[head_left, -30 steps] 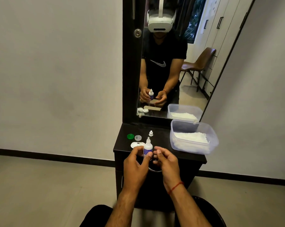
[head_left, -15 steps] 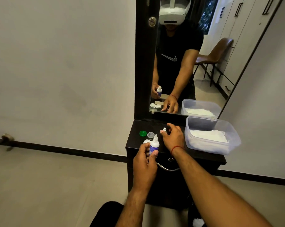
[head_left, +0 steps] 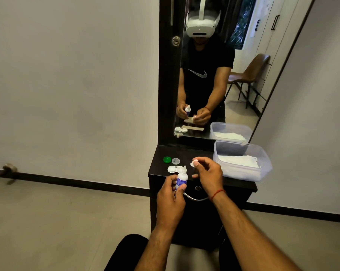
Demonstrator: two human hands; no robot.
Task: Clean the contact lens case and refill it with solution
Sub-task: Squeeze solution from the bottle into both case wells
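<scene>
My left hand (head_left: 170,194) holds a small white solution bottle (head_left: 181,178) with a purple label upright, its nozzle uncovered. My right hand (head_left: 208,174) pinches the bottle's small white cap (head_left: 194,163) between thumb and fingers, just right of the bottle and above the dresser top. The white contact lens case (head_left: 173,169) lies open on the dark dresser top (head_left: 184,153), just behind the bottle. Its green lid (head_left: 167,159) and clear lid (head_left: 175,160) lie side by side behind the case.
A clear plastic tub (head_left: 243,147) with white tissues fills the right side of the dresser top. A tall mirror (head_left: 233,55) stands behind. A metal drawer handle (head_left: 194,198) sits below the front edge. Grey floor lies to the left.
My right hand reached to the cap standing on the dresser, picked it up and now holds it near the bottle. The left hand kept the bottle upright.
</scene>
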